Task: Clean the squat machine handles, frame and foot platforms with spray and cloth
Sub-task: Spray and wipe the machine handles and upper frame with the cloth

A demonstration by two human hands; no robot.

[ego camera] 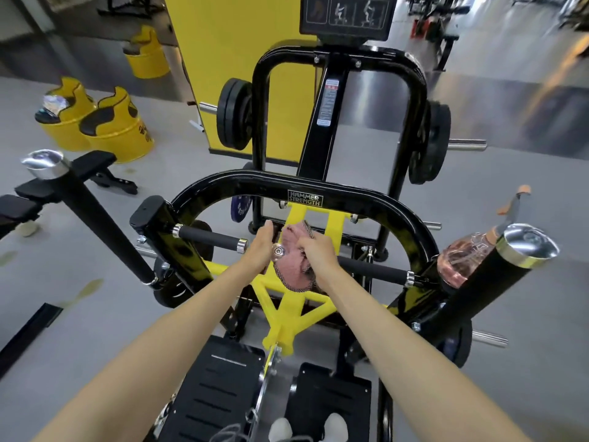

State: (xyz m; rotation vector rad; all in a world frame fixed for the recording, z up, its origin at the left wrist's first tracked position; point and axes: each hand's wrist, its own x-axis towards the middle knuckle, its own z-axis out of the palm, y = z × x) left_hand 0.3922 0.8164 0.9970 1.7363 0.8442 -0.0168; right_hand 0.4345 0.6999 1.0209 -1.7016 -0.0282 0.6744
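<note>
I am bunching the one cloth, pink with a grey checked edge, over the inner end of the right grip bar, in the middle of the squat machine above its yellow frame. My right hand is curling its fingers into the cloth and pinching it. My left hand is pressing in at the cloth's left edge beside a chrome end cap; its fingers are hiding behind the hand, so I cannot tell what they are holding.

I am counting two short grip bars, the left grip bar lying bare, two long angled handles with chrome caps, and two black foot platforms.

One clear spray bottle with pinkish liquid inside is leaning against the right angled handle.

Three yellow drums are standing on the floor to the left; one is carrying something shiny and crumpled on top.
</note>
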